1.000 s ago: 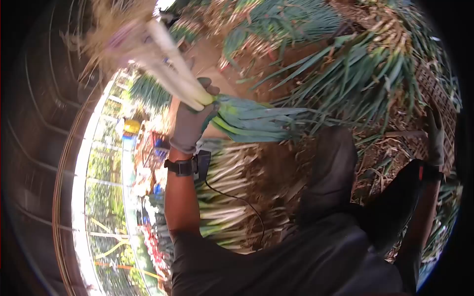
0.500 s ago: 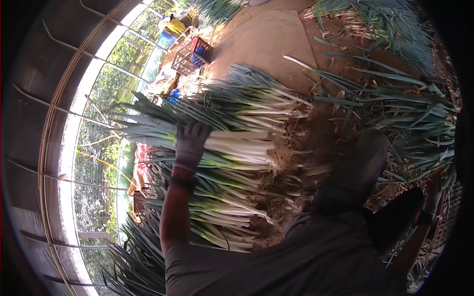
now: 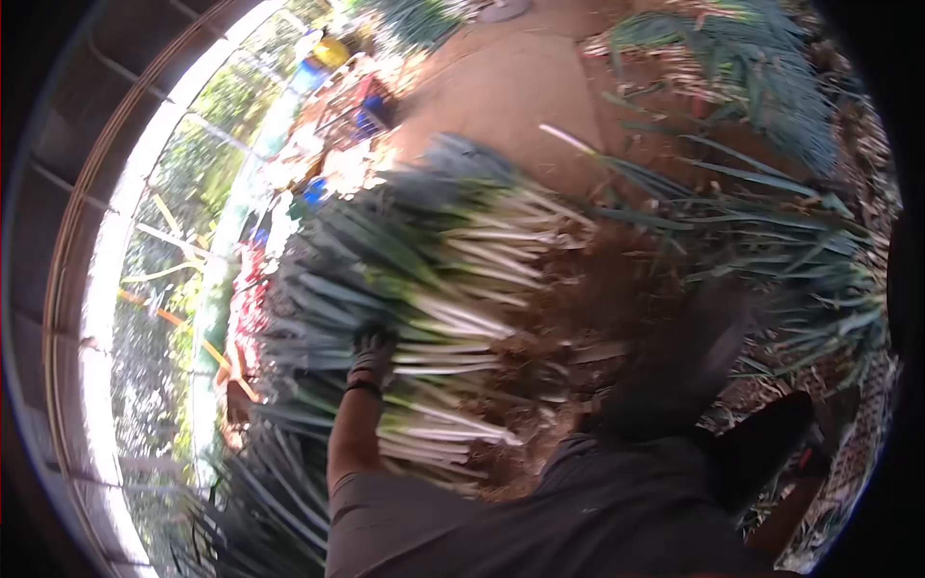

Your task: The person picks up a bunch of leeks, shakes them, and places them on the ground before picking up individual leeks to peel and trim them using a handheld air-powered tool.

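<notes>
My left hand (image 3: pixel 374 354), in a greyish glove with a dark band at the wrist, reaches down onto the leaves of a row of long green onions (image 3: pixel 462 313). Its fingers are blurred among the leaves, so their grip cannot be made out. The onions lie side by side, green tops to the left, white stalks and roots to the right. At the lower right my right forearm (image 3: pixel 780 515) runs into shadow beside a dark shape. My right hand is too dark there to read.
More green onions lie in a heap at the right (image 3: pixel 790 241) and in a pile at the top right (image 3: pixel 723 58). A crate (image 3: pixel 371 106) and a person in yellow (image 3: pixel 330 53) are at the upper left. Brown sheeting (image 3: pixel 511 87) covers the ground ahead.
My left hand held a thick bunch of green onions above the row. Now it is lower in the view, away from that spot, and the raised bunch is gone. The view has shifted slightly.
</notes>
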The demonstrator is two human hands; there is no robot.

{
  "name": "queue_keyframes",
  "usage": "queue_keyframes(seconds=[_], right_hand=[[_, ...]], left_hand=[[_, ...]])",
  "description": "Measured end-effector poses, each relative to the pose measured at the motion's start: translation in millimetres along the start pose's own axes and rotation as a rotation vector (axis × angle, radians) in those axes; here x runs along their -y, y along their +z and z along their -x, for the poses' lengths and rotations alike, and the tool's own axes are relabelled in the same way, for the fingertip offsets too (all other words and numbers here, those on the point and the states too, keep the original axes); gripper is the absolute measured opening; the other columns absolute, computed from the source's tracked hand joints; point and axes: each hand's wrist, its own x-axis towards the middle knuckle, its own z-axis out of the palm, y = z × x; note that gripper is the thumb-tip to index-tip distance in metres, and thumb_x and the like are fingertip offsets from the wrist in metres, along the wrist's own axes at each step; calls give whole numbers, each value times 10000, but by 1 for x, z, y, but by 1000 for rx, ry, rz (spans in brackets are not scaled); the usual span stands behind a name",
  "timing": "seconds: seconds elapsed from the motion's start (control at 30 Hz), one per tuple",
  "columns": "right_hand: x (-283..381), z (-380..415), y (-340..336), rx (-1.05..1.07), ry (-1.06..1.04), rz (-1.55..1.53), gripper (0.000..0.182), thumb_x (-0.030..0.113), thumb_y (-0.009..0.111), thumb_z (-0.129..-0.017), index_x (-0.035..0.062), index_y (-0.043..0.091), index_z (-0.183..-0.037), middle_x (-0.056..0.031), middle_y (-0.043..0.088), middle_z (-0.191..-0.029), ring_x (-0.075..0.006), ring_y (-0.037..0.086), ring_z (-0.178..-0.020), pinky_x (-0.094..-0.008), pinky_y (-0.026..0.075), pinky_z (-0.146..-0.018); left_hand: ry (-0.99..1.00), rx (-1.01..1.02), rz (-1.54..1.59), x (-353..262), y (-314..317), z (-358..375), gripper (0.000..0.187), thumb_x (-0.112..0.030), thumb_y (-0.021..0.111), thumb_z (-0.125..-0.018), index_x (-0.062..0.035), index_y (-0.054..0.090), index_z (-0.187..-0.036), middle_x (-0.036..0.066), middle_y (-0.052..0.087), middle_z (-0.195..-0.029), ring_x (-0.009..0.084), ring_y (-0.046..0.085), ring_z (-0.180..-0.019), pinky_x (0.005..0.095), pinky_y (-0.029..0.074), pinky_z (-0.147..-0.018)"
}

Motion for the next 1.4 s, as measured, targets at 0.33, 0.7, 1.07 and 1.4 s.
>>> queue_keyframes(seconds=[0.33, 0.7, 1.07, 1.4], right_hand=[[-31, 191, -90, -509, -131, 98, 355, 224, 610, -1054, 113, 608, -1392, -17, 670, -977, -100, 598, -736, -246, 485, -606], [-160, 353, -176, -847, 212, -13, 532, 315, 665, -1007, 58, 549, -1458, -10, 674, -942, -69, 552, -670, -232, 420, -561], [-66, 246, -185, -797, 411, 529, 1003, 495, 791, -798, 5, 379, -1571, -287, 489, -1523, -383, 503, -1413, -417, 409, -1170], [-100, 114, -197, -1218, 182, 630, 861, 527, 776, -840, 22, 492, -1476, -254, 623, -1344, -389, 634, -1214, -447, 509, -1018]], left_hand=[[609, -29, 46, -325, -139, -99, 399, -426, 540, -967, -194, 704, -1247, 194, 728, -1164, 431, 689, -1068, 534, 551, -923], [1177, -315, 324, -681, -338, -26, 452, -407, 630, -946, -99, 692, -1271, 235, 724, -1165, 448, 713, -978, 525, 570, -864], [1775, -124, 345, -886, -353, 190, 380, -207, 685, -954, -116, 700, -1322, 118, 727, -1274, 252, 707, -1150, 346, 524, -1006], [1572, 174, -30, -937, -329, 169, 453, -370, 683, -943, -211, 672, -1367, 147, 720, -1245, 340, 690, -1117, 410, 536, -971]])
